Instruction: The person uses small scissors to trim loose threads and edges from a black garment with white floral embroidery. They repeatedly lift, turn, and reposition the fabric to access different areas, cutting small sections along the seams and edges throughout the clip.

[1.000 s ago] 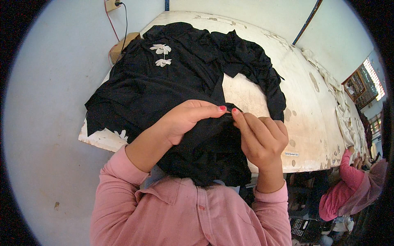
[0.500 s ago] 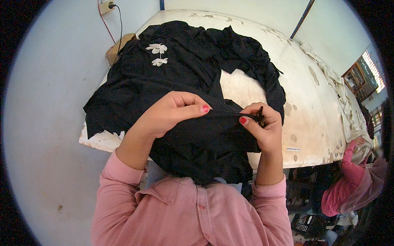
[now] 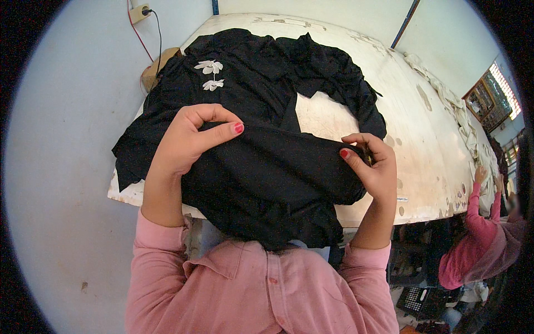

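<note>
A black garment [image 3: 261,167] lies over the table's near left part and hangs off its front edge. Two white flower shapes [image 3: 209,67] stand out on its far left part. My left hand [image 3: 192,139] pinches the cloth between thumb and forefinger. To the right, my right hand [image 3: 375,164] grips the same fold, and the cloth stretches between both hands. Tucked in the right hand's fingers is a small dark thing with a yellowish part [image 3: 368,156]; its kind is mostly hidden.
The pale, stained table [image 3: 417,167] extends far back and right. A wall [image 3: 67,167] with a socket and plug [image 3: 143,11] rises at left. Off-white cloth [image 3: 464,122] runs along the right edge, where another person in pink [image 3: 473,239] works. A black crate [image 3: 414,300] sits below.
My hands have moved apart, the left one leftward and up, the right slightly right. The gathered fold between them has spread into a wide stretch of cloth. The other person's arms have shifted.
</note>
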{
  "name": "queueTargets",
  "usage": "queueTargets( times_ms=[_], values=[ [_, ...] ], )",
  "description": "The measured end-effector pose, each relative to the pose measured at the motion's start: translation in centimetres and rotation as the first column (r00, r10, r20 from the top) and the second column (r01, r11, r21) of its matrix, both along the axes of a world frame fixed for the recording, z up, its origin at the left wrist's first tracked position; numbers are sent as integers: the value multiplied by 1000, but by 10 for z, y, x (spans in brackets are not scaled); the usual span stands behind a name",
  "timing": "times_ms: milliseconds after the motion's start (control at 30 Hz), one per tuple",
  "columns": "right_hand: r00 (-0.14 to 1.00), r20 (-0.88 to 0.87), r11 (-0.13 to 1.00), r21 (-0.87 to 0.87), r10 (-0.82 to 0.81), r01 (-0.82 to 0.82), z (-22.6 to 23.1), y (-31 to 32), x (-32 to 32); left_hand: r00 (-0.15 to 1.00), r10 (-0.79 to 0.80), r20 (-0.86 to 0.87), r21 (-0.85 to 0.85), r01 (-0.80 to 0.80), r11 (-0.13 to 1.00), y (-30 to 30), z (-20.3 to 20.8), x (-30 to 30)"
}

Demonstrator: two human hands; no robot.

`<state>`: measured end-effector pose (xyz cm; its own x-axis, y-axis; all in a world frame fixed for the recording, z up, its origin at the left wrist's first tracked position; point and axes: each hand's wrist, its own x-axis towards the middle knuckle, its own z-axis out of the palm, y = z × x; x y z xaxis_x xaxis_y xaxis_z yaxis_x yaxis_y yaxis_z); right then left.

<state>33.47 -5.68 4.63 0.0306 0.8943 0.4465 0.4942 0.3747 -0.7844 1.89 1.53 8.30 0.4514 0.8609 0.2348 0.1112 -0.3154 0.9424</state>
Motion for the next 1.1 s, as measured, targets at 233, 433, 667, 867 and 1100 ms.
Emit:
queueTargets(
  times_ms=[233,433,667,867,1100],
  values=[
    [978,200,906,423,-67,-24,12,12,-50,999,-39,34,-124,43,991,-8,-11,16],
    [990,105,945,304,91,-119,-1,28,-98,978,-145,152,-167,170,971,-12,-16,16],
    [986,81,815,575,-145,73,-20,17,-115,918,115,380,-408,55,911,-30,-32,29],
    [997,-11,922,382,71,-61,-18,14,-100,884,133,447,-416,74,906,-27,-51,28],
    [688,97,651,-252,-720,716,-16,-12,23,792,123,598,-448,204,870,-20,-63,4]
  ],
)
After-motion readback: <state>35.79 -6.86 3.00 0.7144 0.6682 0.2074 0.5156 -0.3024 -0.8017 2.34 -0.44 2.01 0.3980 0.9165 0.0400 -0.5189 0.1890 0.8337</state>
